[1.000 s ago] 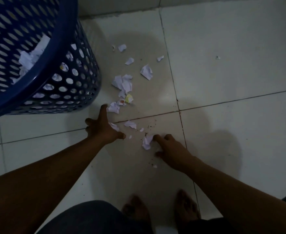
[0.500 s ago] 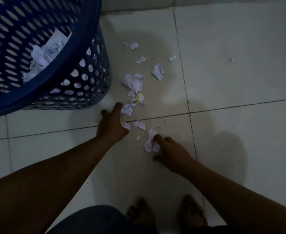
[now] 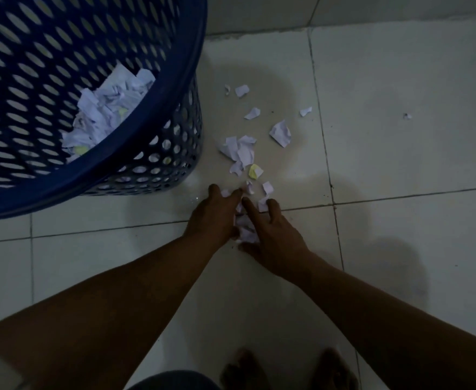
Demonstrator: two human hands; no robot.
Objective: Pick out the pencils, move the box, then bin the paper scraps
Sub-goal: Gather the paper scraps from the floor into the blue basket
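One blue basket (image 3: 174, 114) with holes in its wall stood on the pale tiled floor (image 3: 400, 220) at the upper left. A heap of white paper scraps (image 3: 104, 114) lay inside it, too crumpled to count, with two yellowish bits among them.

Two bare arms reached down to the floor just beside the basket's base. The left hand (image 3: 214, 218) and the right hand (image 3: 273, 237) lay close together, fingers fairly straight and resting on the tiles. They pressed a small bunch of white scraps (image 3: 246, 230) between their inner edges. Neither hand had curled round the paper. The right hand's fingers (image 3: 249, 206) were spread, one pointing forward. How many pieces were in that bunch could not be told.

More scraps lay loose on the floor beyond the fingertips. Farthest off were five separate white pieces, the largest (image 3: 280, 133) lying apart to the right. Nearer lay an overlapping cluster (image 3: 238, 149) of perhaps three or four white pieces. One yellow scrap (image 3: 255, 171) sat just below it. About four small white bits (image 3: 267, 188) lay around the fingertips, some touching them. One tiny speck (image 3: 407, 116) sat well apart on the right tile.

Two bare feet (image 3: 241, 367) showed at the bottom edge.
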